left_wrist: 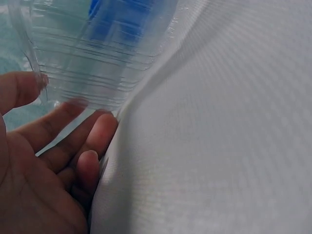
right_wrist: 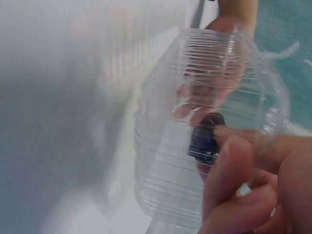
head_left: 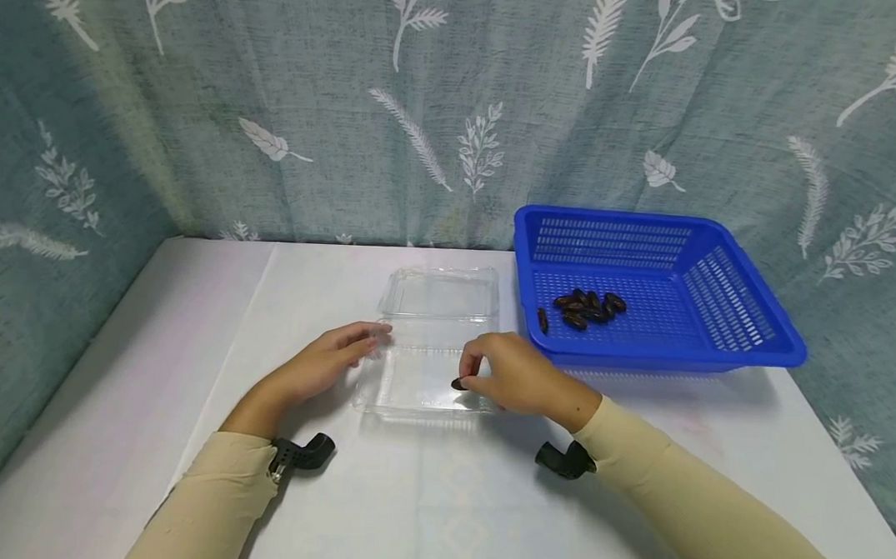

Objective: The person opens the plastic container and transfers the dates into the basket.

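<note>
A clear plastic clamshell container (head_left: pixel 414 378) lies on the table with its lid (head_left: pixel 441 292) folded back on the far side. My left hand (head_left: pixel 327 364) holds the tray's left edge; in the left wrist view, thumb (left_wrist: pixel 22 90) and fingers (left_wrist: pixel 53 126) meet the ribbed wall (left_wrist: pixel 92 68). Between the thumb and fingers of my right hand (head_left: pixel 515 372) is a dark brown date (head_left: pixel 458 384), low over the tray's right part. Through the clear wall in the right wrist view, the date (right_wrist: pixel 204 141) shows dark at the fingertips.
At the right stands a blue plastic basket (head_left: pixel 715 358) with slotted walls, close beside the container. Several dates (head_left: pixel 585 309) lie at its left end. A white cloth (head_left: pixel 438 504) covers the table, and a patterned green curtain (head_left: pixel 332 183) hangs behind.
</note>
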Demonstrator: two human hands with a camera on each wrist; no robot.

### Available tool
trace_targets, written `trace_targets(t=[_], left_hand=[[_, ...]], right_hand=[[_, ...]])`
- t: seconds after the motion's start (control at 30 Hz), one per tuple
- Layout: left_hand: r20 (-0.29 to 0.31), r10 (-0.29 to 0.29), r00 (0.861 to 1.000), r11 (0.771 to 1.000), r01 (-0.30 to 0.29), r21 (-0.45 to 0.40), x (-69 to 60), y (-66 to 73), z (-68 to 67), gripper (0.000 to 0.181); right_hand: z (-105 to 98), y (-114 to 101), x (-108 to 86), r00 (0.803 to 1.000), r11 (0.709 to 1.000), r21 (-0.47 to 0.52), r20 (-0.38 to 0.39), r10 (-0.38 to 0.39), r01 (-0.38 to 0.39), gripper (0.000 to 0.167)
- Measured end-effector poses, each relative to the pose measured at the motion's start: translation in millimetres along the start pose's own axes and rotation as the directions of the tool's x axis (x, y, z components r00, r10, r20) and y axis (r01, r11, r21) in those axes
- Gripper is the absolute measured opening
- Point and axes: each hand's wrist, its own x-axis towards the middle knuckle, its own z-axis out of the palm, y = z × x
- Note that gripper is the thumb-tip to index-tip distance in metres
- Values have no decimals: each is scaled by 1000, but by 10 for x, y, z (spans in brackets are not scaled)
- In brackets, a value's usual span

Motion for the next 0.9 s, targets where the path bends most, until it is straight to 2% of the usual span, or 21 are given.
trace_targets(t=[0.1, 0.2, 0.33, 0.4, 0.57, 0.73, 0.8, 0.9], left_hand=[[-1, 0, 1000, 1000, 0, -2, 0, -16, -16, 44], [-4, 5, 1000, 1000, -5, 0, -3, -24, -30, 44], [-10, 9, 1000, 1000, -9, -4, 1, -39, -37, 43], [-13, 10, 1000, 1000, -10, -7, 3, -48, -39, 43], [-15, 11, 1000, 1000, -11, -9, 5, -62, -41, 44], [-14, 7, 1000, 1000, -7, -5, 7, -82, -49, 44], [-20, -1, 1000, 1000, 1, 0, 6, -95, -53, 43], [-30, -7, 1000, 1000, 7, 14, 0, -119, -76, 43]], right_hand=[[-12, -44, -35, 998, 1000, -9, -66, -9, 8, 10], [-54, -109, -83, 989, 998, -48, -140, -50, 44, 10], [-216, -154, -139, 960, 994, -69, -261, -100, 85, 9], [-341, -129, -156, 948, 997, -39, -309, -77, 68, 6], [-650, 104, -183, 925, 999, 28, -380, 27, -18, 4], [-901, 487, -170, 899, 992, -20, -425, 102, -122, 6], [-976, 633, -152, 900, 984, -53, -415, 133, -170, 7], [-1030, 808, -98, 911, 969, -91, -369, 182, -230, 8]])
